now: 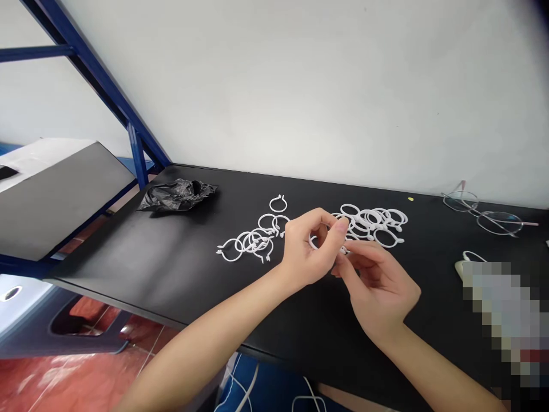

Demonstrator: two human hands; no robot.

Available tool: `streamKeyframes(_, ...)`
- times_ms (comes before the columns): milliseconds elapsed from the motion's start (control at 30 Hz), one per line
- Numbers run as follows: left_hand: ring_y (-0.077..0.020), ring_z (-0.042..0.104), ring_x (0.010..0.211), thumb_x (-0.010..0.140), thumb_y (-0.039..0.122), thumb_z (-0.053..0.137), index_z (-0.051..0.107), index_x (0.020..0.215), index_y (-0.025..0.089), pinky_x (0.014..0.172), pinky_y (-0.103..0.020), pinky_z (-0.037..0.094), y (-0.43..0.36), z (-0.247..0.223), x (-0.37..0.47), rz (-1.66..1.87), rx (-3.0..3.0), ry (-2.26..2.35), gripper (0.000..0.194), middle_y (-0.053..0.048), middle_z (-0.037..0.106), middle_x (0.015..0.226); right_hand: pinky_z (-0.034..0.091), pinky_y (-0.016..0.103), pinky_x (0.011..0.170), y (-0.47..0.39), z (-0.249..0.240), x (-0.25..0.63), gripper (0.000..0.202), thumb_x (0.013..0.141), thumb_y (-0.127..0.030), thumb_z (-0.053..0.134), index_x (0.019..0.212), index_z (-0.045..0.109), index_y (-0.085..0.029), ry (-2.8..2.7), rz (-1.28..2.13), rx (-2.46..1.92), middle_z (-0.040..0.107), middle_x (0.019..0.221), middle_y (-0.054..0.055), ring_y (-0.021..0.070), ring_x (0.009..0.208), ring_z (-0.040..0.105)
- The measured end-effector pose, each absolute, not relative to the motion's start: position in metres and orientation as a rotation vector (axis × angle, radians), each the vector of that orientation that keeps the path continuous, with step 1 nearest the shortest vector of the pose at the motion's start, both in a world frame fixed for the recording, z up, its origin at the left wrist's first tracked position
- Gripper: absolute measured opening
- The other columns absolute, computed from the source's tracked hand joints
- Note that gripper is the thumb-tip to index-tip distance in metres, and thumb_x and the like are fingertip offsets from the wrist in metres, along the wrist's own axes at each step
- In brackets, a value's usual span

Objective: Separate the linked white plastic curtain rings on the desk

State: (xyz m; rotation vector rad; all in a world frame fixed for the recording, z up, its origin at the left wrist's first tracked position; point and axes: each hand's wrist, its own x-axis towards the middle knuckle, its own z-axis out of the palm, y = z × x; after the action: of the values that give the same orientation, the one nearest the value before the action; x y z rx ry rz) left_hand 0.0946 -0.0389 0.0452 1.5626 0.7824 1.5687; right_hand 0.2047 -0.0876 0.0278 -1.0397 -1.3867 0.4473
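Between my two hands is a small white plastic snap ring (pixel 314 242), partly hidden by the fingers. My left hand (pixel 312 247) pinches it with thumb and index finger. The fingertips of my right hand (pixel 381 289) close on the ring's clasp end, right against the left thumb. To the left lies a loose group of white rings (pixel 249 241) whose ends stand apart. Behind my hands, on the right, is a heap of similar white rings (pixel 369 220), and those that show well look fastened.
A crumpled black plastic bag (pixel 178 195) lies at the back left of the black table (pixel 171 286). Eyeglasses (pixel 500 223) rest by the wall at right, near a blurred-out object (pixel 506 309) with a white cord. A blue metal frame (pixel 103 74) rises at left.
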Motion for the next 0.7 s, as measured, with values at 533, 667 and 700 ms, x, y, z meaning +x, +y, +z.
streamKeyframes(533, -0.0083, 0.054, 0.059, 0.097, 0.056, 0.029, 0.054, 0.096, 0.017, 0.056, -0.023, 0.045, -0.0374, 0.0370, 0.0943, 1.638, 1.569, 0.678, 0.047, -0.002, 0.061, 0.080, 0.059, 0.028, 0.045, -0.0904, 0.0270, 0.2037, 0.021, 0.079, -0.010, 0.071, 0.093, 0.072, -0.025, -1.396, 0.235, -0.993, 0.074, 0.093, 0.002, 0.0153, 0.061, 0.069)
streamKeyframes(667, -0.0103, 0.054, 0.062, 0.097, 0.053, 0.032, 0.057, 0.079, 0.016, 0.058, -0.025, 0.044, -0.0377, 0.0416, 0.0923, 1.668, 1.667, 0.797, 0.049, -0.003, 0.059, 0.075, 0.059, 0.028, 0.044, -0.0911, 0.0281, 0.2033, 0.021, 0.079, -0.009, 0.071, 0.092, 0.071, -0.026, -1.401, 0.240, -1.001, 0.073, 0.094, 0.002, 0.0140, 0.060, 0.068)
streamKeyframes(700, -0.0101, 0.053, 0.061, 0.097, 0.053, 0.032, 0.057, 0.079, 0.016, 0.058, -0.025, 0.044, -0.0380, 0.0428, 0.0918, 1.675, 1.679, 0.796, 0.048, -0.003, 0.058, 0.074, 0.058, 0.028, 0.043, -0.0912, 0.0284, 0.2033, 0.021, 0.079, -0.009, 0.071, 0.092, 0.071, -0.025, -1.399, 0.244, -0.999, 0.073, 0.093, 0.002, 0.0139, 0.059, 0.068)
